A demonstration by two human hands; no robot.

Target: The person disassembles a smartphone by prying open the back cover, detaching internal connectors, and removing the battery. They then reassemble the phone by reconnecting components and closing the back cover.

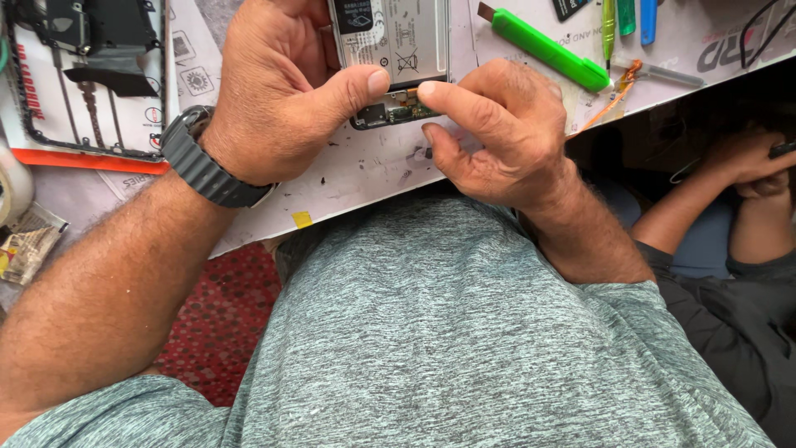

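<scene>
An opened phone (390, 58) with its back removed is held at the far middle of the work mat (365, 166), its long axis running near to far, the small circuit board end pointed toward the person. The left hand (274, 91) is wrapped around its left side, thumb pressed on the lower edge. The right hand (497, 133) is pinched shut at the board, forefinger tip touching it. A green cutter (543, 48) lies just right. A phone frame (91, 75) lies at the far left.
</scene>
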